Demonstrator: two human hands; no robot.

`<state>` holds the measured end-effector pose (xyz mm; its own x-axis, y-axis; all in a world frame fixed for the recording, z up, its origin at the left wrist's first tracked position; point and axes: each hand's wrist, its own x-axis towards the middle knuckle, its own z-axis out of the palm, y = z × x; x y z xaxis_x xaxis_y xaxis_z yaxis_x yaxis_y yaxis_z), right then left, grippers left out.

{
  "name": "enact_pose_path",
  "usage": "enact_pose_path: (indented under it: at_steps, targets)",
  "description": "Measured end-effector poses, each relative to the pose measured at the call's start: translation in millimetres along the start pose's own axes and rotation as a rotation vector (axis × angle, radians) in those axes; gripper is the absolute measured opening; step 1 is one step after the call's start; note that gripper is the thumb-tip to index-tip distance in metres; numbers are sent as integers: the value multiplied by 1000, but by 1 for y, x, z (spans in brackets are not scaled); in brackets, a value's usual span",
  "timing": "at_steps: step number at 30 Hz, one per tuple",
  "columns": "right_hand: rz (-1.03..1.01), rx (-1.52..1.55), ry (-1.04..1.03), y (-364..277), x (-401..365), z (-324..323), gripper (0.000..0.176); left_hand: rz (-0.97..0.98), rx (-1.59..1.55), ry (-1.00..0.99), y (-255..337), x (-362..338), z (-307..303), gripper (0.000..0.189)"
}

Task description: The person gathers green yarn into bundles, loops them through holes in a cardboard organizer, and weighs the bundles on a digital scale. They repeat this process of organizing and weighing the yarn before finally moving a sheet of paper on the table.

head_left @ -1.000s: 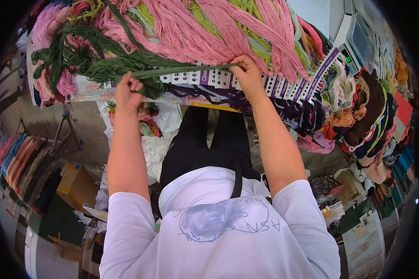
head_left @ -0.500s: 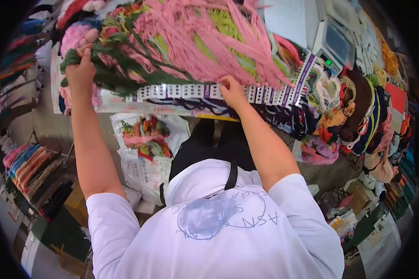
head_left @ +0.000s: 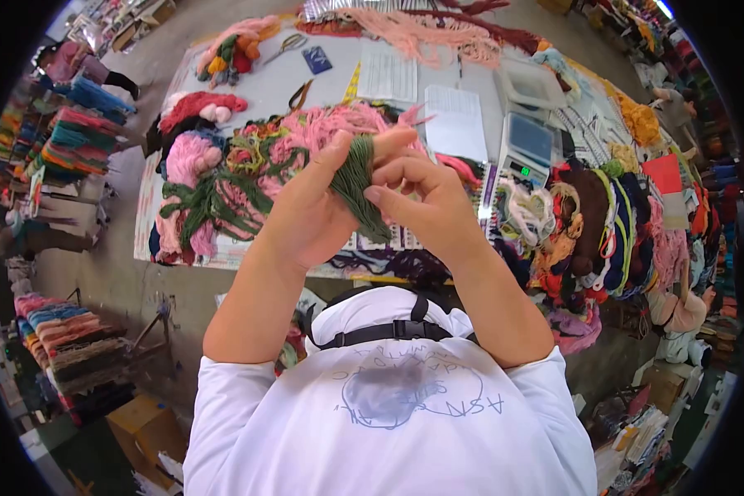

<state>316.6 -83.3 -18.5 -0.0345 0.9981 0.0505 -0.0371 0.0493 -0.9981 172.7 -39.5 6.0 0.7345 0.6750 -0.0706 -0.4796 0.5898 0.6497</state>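
Across the upper half of the frame lies a grey work table (head_left: 264,91), crowded with a heap of pink and green yarn (head_left: 223,182) at centre left. More skeins in brown, orange and blue (head_left: 603,223) are piled at its right edge. Printed sheets (head_left: 388,78) lie toward the top, with a small digital scale (head_left: 527,140) just right of them and scissors (head_left: 285,45) near the top edge.

At the centre of the frame both hands are raised above the table edge. The left hand (head_left: 306,219) is wrapped around a dark green yarn bundle (head_left: 360,186), thumb up along one side and fingers curled behind it. The right hand (head_left: 426,207) meets it from the other side, its forefinger and thumb closed on the lower part of the same strands. The bundle stands roughly upright between the two hands, lifted clear of the heap. Below it a white sample card with punched holes (head_left: 372,241) shows at the table's near edge.

This looks like the gathering step, with loose green strands drawn into one tidy hank. Any further move would call for a firm left-hand grip, so the strands stay aligned while the right fingers work along them.
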Motion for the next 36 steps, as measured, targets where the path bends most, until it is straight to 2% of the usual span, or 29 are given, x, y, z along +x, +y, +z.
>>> enact_pose_path:
  at_steps: [4, 5, 7, 9, 12, 15, 17, 19, 20, 21, 23, 25, 26, 27, 28, 29, 30, 31, 32, 33, 34, 35, 36]
  targets:
    - [81, 140, -15, -19, -16, -32, 7, -53, 38, -59, -5, 13, 16, 55]
    - [17, 142, 13, -19, -19, -40, 5, -16, 62, -19, -7, 16, 25, 49]
    - [62, 207, 16, -33, -25, -57, 5, 47, 259, -79, -15, 24, 30, 47]
    - [84, 242, 26, -38, -29, -71, 5, 47, 249, -98, -23, 35, 39, 45]
    - [-90, 149, 74, -31, -31, -90, 6, 107, 303, -61, -35, 51, 52, 40]
    - [-11, 202, 60, -39, -35, -111, 5, 140, 369, -76, -43, 64, 61, 44]
    - [-47, 214, 50, -41, -35, -120, 3, 131, 382, -104, -45, 71, 65, 46]
    - [-6, 411, 97, -41, -32, -128, 4, 138, 435, -120, -46, 77, 70, 52]
    - [0, 396, 7, -45, -31, -137, 7, 138, 437, -121, -48, 81, 70, 52]
    - [-1, 398, 6, -45, -29, -144, 7, 149, 487, -127, -50, 84, 68, 52]
    - [138, 381, -120, -43, -26, -154, 8, 161, 539, -131, -52, 90, 70, 52]
    - [174, 315, -110, -52, -26, -158, 7, 193, 448, -116, -56, 98, 76, 54]
    - [156, 184, -180, -52, -24, -165, 8, 189, 450, -115, -57, 100, 76, 54]
    - [140, 53, -249, -52, -24, -173, 9, 86, 285, -197, -58, 101, 75, 58]
    - [158, 88, -247, -55, -23, -179, 10, -18, 117, -277, -59, 103, 72, 62]
    - [177, 122, -242, -58, -23, -188, 12, -135, 64, -290, -60, 103, 69, 53]
    - [234, 226, -321, -58, -23, -209, 15, -160, 160, -391, -63, 102, 58, 51]
    - [209, 390, -291, -52, -25, -233, 17, -185, 255, -495, -63, 98, 43, 50]
    - [179, 553, -256, -42, -29, -261, 18, -230, 362, -505, -54, 89, 28, 50]
    - [175, 667, -138, -33, -33, -295, 18, -187, 283, -423, -50, 77, -3, 38]
    - [170, 778, -15, -23, -42, -332, 19, -323, -91, -292, -37, 64, -30, 22]
    - [141, 876, 102, -9, -56, -374, 21, -19, -70, -291, -26, 51, -37, 19]
    - [108, 971, 221, 7, -76, -417, 24, 139, -196, -36, -13, 34, -61, 17]
